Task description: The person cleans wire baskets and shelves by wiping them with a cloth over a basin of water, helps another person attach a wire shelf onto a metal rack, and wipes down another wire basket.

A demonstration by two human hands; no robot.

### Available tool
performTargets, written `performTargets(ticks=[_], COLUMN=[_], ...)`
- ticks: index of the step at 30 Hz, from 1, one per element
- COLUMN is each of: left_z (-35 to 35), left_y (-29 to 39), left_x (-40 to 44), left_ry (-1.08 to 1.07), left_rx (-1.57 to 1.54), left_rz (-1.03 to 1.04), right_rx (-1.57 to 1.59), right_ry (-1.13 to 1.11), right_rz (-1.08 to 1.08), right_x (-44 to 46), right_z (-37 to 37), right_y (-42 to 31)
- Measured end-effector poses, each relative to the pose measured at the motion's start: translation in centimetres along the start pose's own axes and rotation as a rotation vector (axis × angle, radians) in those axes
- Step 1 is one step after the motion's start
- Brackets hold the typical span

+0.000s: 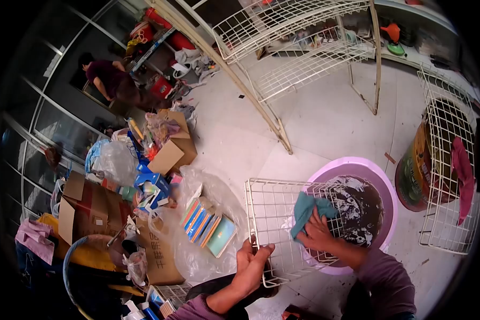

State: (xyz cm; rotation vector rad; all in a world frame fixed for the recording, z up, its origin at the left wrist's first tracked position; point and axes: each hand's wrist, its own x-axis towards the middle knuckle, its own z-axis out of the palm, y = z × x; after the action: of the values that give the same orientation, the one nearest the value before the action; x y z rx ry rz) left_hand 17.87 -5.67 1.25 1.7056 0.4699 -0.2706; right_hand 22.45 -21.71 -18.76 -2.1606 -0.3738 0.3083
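Note:
A white wire basket (269, 208) is tilted in front of me, partly over a lilac tub (388, 197). My left hand (250, 264) is closed around the basket's near left edge. With my right hand (319, 233) I hold a teal cloth (306, 205) against the wires inside the basket. The cloth is bunched, and my fingers lie over part of it. Dark water (360, 218) with white suds fills the tub below.
At right a second wire basket (445, 160) with a red cloth (462, 176) leans by a large tin (413, 170). A wire rack (304, 69) stands ahead. Left lie cardboard boxes (101, 208) and books (205, 221) on plastic. A person (109, 77) bends at back left.

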Motion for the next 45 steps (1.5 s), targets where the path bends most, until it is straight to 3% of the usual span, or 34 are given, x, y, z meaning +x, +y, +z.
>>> performTargets(ticks=[1, 3, 6, 9, 11, 13, 15, 17, 18, 20, 23, 24, 25, 28, 33, 36, 39, 41, 43, 45], left_z=[0.1, -0.1, 0.2, -0.5, -0.5, -0.5, -0.5, -0.8, -0.7, -0.7, -0.4, -0.4, -0.3, -0.3, -0.4, -0.7, -0.7, -0.7, -0.7, -0.9], left_y=[-0.2, -1.0, -0.8, -1.1, -1.0, -1.7, -2.0, -2.3, -1.9, -1.9, -1.7, -1.5, -1.3, -1.0, -0.7, -2.8, -3.7, -3.5, -2.8, -1.5], left_x=[0.1, 0.5, 0.4, 0.6, 0.4, 0.7, 0.9, 1.1, 1.0, 1.1, 1.0, 1.0, 0.8, 0.8, 0.8, 1.5, 1.8, 1.7, 1.5, 1.0], left_ry=[0.000, -0.014, -0.032, -0.060, -0.086, -0.038, -0.047, -0.049, -0.068, -0.117, -0.102, -0.102, -0.091, -0.070, -0.058, -0.004, 0.018, 0.003, -0.013, -0.041], left_rx=[-0.016, -0.069, -0.126, -0.051, 0.083, 0.065, 0.071, 0.083, 0.052, 0.004, -0.054, -0.051, -0.070, -0.119, 0.025, 0.054, 0.104, 0.095, 0.090, 0.167], left_rz=[0.023, 0.026, 0.026, -0.020, 0.028, 0.027, 0.102, 0.083, 0.048, -0.025, -0.004, 0.000, -0.015, -0.035, -0.048, -0.021, 0.043, 0.056, 0.081, -0.012], right_rx=[-0.006, -0.088, -0.020, -0.022, -0.055, -0.115, 0.054, 0.668, 0.808, 0.637, 0.670, 0.599, 0.499, 0.286, 0.373, 0.474, 0.452, 0.300, 0.447, 0.449], right_ry=[0.005, -0.077, -0.051, 0.117, 0.142, 0.247, 0.344, 0.222, 0.235, 0.087, -0.044, -0.164, -0.122, -0.221, -0.175, -0.186, -0.007, -0.037, -0.039, 0.077], right_rz=[-0.005, 0.187, 0.313, 0.479, 0.506, 0.395, 0.343, 0.423, 0.447, 0.011, -0.345, -0.394, -0.493, -0.508, -0.300, -0.305, -0.319, -0.276, 0.459, 0.368], right_x=[0.4, 1.3, 0.7, -1.3, -2.4, -3.1, -3.7, -4.1, -4.2, -5.3, -6.1, -6.5, -6.8, -7.5, -8.7, -8.0, -7.5, -7.9, -8.5, -8.6], right_z=[-0.8, -2.3, -1.8, 1.3, 1.9, 1.7, 1.3, -3.1, -3.3, -3.9, -5.6, -5.9, -6.3, -5.3, -2.8, -2.9, -3.3, -4.7, -6.7, -6.2], right_y=[-0.1, -0.2, 4.7, 11.7, 13.3, 12.9, 12.2, 5.2, 3.9, 2.1, -6.8, -8.0, -9.1, -6.6, -2.6, -3.1, -3.1, -0.7, 0.0, 3.1])
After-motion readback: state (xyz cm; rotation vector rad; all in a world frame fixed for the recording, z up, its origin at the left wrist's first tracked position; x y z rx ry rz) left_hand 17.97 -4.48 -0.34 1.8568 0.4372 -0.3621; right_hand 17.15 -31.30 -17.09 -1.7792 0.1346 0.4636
